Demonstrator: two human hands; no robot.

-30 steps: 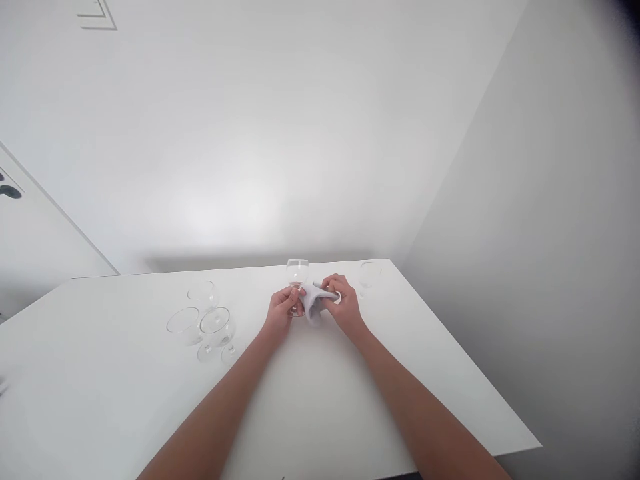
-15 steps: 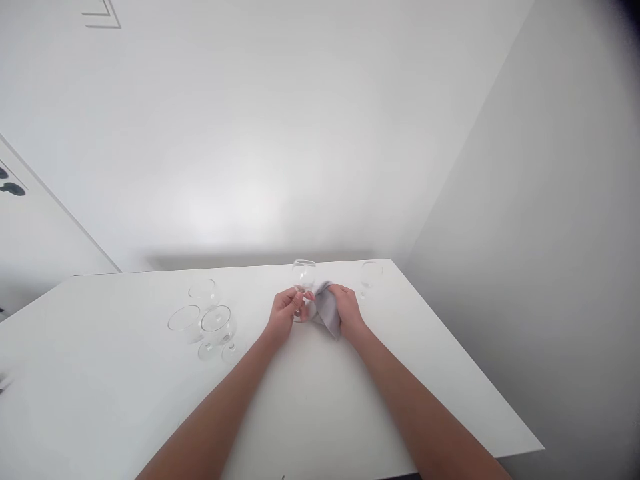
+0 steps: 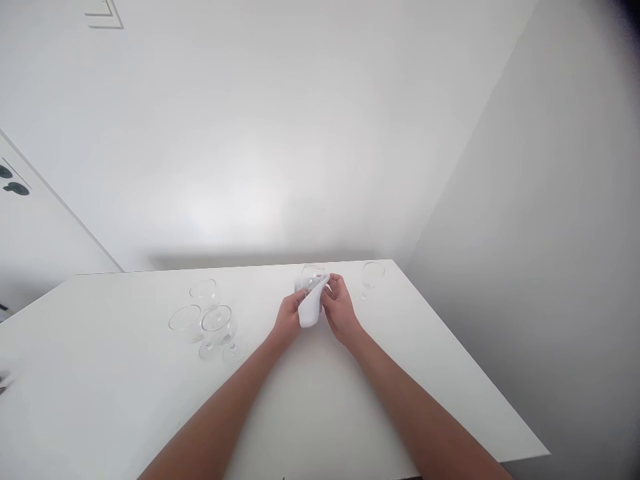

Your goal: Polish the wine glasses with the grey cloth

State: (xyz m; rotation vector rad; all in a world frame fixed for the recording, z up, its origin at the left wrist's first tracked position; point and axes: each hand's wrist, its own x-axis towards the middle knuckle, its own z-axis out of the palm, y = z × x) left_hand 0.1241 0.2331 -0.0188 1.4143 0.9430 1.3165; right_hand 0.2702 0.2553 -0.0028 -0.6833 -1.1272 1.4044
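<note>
Nearest to me, both bare forearms ran up from the bottom edge of the view and met over the middle of the white table (image 3: 325,400). My left hand (image 3: 289,319) was curled around the lower part of a clear stemmed glass (image 3: 313,273), most of which was hidden under a pale cloth (image 3: 310,308). The fingers were closed on the glass through or beside the cloth; I could not tell exactly where the stem sat. My right hand (image 3: 339,308) was just beside it, fingers bent and pinched on the upper edge of the cloth, pressing it against the bowl of the glass. The two hands nearly touched, with the cloth between them. Only the rim and top of the bowl showed above the cloth, and the glass stood roughly upright, off the far middle of the table.

To the left of my hands, well apart from them, a cluster of three clear glasses (image 3: 216,321) stood close together on the tabletop, the closest pair side by side and the third just behind. On the right, near the far corner of the table, one more stemmed glass (image 3: 373,275) stood alone, near my right hand but not touching it.

Beyond the table rose a plain white wall (image 3: 280,133), and a grey wall (image 3: 550,267) closed off the right side.
</note>
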